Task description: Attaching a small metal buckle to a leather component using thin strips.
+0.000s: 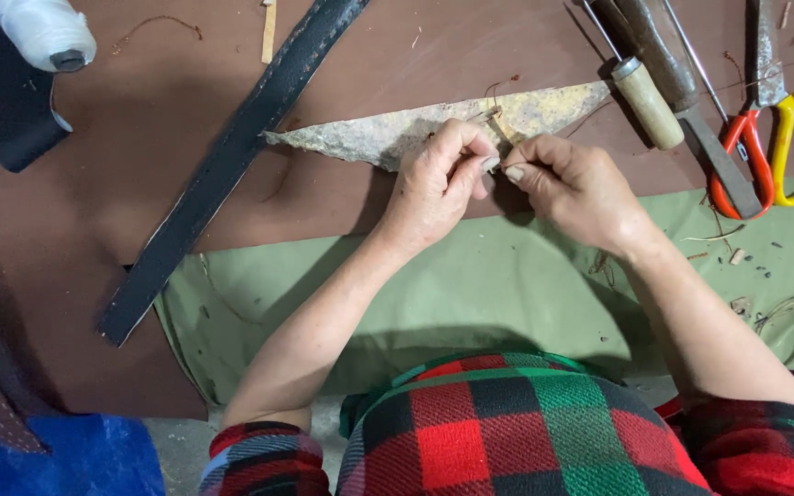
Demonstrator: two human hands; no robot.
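Red, green and black checked sleeves [507, 432] sit closest to us. Past them lies a green cloth [470, 285] with lots of bare room on it. The left hand [438, 184] and the right hand [572, 184] meet just over the near edge of a brown leather sheet [94, 230]. Both hands have their fingers pinched tight, tip to tip, on a thin thread [498, 124]. The thread is very small and hard to see. Right behind the hands lies a pointed, speckled scrap [415, 129]. A long black strap [222, 165] lies slanted to the left, well apart. Far right lie an awl with a wooden handle [650, 101] and red and yellow scissors [774, 147].
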